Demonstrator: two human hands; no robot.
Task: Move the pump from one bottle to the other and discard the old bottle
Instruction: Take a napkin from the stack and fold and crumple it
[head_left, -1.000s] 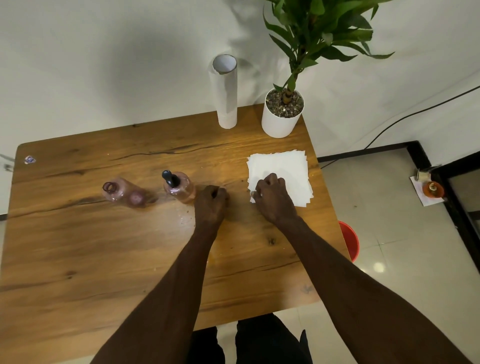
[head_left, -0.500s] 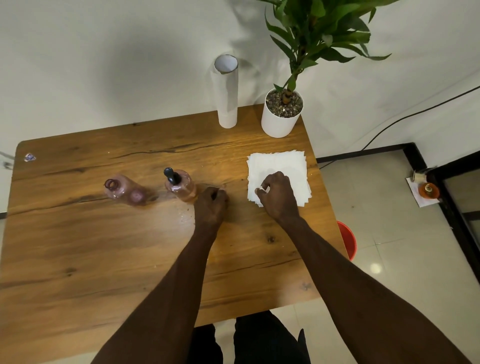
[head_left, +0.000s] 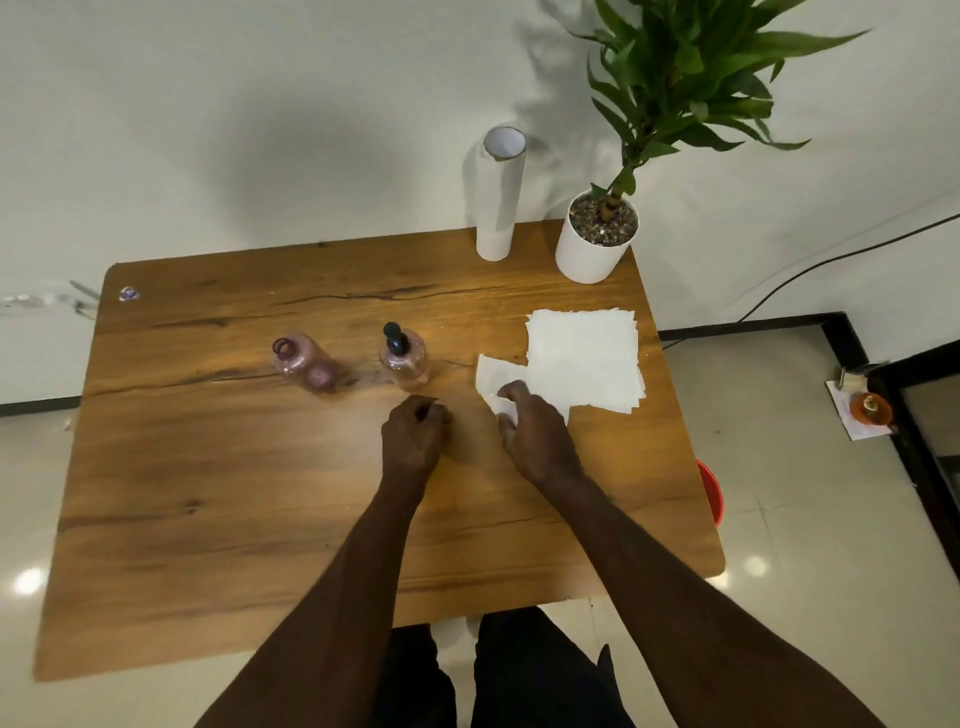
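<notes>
Two clear pink bottles stand on the wooden table (head_left: 218, 519). The right bottle (head_left: 408, 361) carries a black pump (head_left: 395, 336). The left bottle (head_left: 304, 361) has an open neck with no pump. My left hand (head_left: 414, 436) rests as a closed fist on the table just in front of the pump bottle, apart from it. My right hand (head_left: 535, 436) pinches one white paper sheet (head_left: 493, 376) and holds it off the left edge of the paper stack (head_left: 584, 358).
A white paper roll (head_left: 498, 197) and a potted plant in a white pot (head_left: 595, 249) stand at the table's far right edge. A red bin (head_left: 710, 491) sits on the floor beside the table's right side. A cable runs along the wall.
My right hand has pulled one sheet off the stack toward the left and toward me. My left fist has stayed in place. The camera view has risen and widened.
</notes>
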